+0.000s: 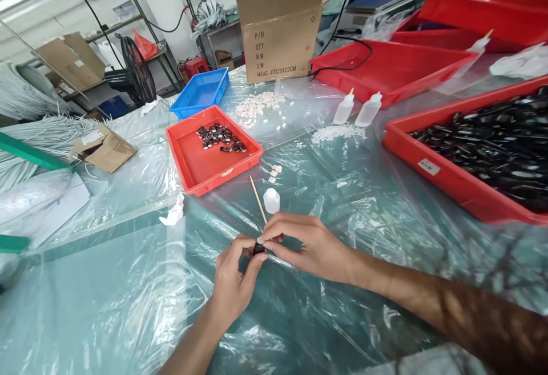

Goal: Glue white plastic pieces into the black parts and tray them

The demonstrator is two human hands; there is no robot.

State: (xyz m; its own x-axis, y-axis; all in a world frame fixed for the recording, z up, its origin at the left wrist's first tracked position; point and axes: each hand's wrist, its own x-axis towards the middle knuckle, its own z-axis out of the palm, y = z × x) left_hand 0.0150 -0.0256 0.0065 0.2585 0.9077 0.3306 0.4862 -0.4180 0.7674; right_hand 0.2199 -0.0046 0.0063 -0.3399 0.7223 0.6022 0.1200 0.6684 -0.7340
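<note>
My left hand (pixel 235 275) grips a small black part (pixel 258 248) between thumb and fingers. My right hand (pixel 306 246) meets it from the right, its thumb and forefinger pinched on a tiny white piece (pixel 260 241) at the top of the black part. Just beyond my fingers stands a small white bottle (pixel 271 200). A thin wooden stick (pixel 257 198) lies beside it, its near end by my right hand. A few small whitish pieces (pixel 273 174) lie past the bottle.
Ahead is a small red tray (pixel 194 164) with several black parts, then a blue tray (pixel 201 95). White pieces (pixel 257 107) and granules (pixel 338 134) are scattered beyond, near squeeze bottles (pixel 344 109). A large red tray (pixel 428 135) of black parts sits right; crumpled tissue (pixel 173 212) left.
</note>
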